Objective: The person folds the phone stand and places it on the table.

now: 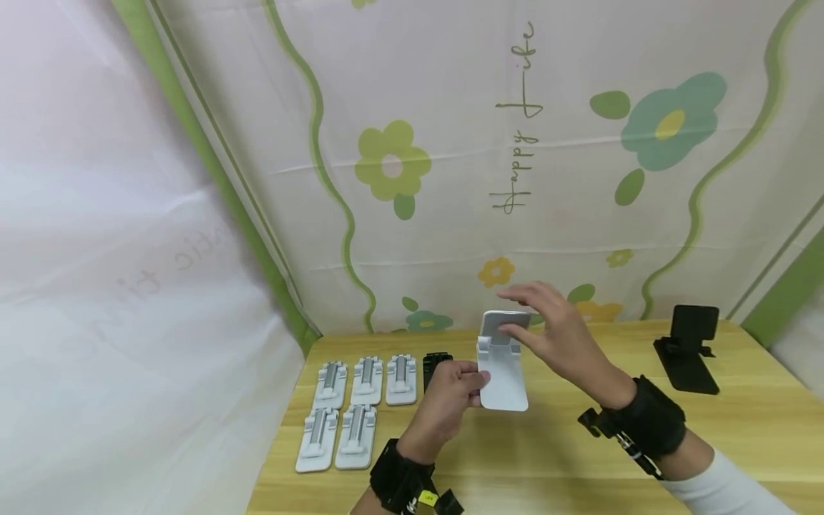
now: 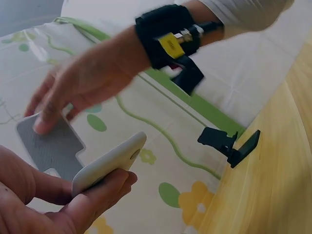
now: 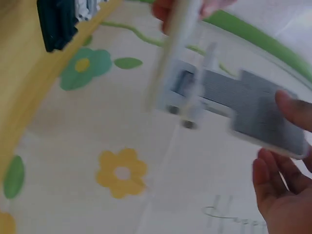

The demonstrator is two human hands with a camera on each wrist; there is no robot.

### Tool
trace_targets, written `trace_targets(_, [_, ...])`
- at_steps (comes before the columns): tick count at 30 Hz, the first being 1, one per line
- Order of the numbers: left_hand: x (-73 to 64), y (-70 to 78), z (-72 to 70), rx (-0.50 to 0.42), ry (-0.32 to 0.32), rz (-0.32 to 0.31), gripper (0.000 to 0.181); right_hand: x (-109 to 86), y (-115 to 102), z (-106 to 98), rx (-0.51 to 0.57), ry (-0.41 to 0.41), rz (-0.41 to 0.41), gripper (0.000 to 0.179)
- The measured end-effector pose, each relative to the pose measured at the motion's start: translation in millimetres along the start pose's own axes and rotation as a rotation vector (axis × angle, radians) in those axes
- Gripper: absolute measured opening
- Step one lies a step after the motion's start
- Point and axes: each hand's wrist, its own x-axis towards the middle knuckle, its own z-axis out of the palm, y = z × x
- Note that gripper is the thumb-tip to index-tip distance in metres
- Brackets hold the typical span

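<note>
A white phone stand is raised above the table, unfolded, with a grey pad on its upper plate. My left hand grips the stand by the side of its white base, thumb on the near face. Around the upper plate curves my right hand: the thumb lies over the grey pad, while the other fingers are spread beyond the plate's edge, apart from the thumb. Part of a folded black phone stand shows behind my left hand.
Several folded white phone stands lie in two rows at the table's left. An unfolded black phone stand stands at the right. A flower-printed curtain hangs behind the wooden table.
</note>
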Motion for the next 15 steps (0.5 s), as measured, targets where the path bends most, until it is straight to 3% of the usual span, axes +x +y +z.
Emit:
trace_targets(4, [1.7,-2.4,-1.5,0.027,0.012,0.023,0.029,9.4,-8.0,-5.6,-0.080,0.041,-0.148,0.038])
trace_targets(15, [-0.1,3.2,-8.4,0.051,0.066,0.028,0.030,2.2,-25.2,2.2,-0.148,0.074,-0.338,0.035])
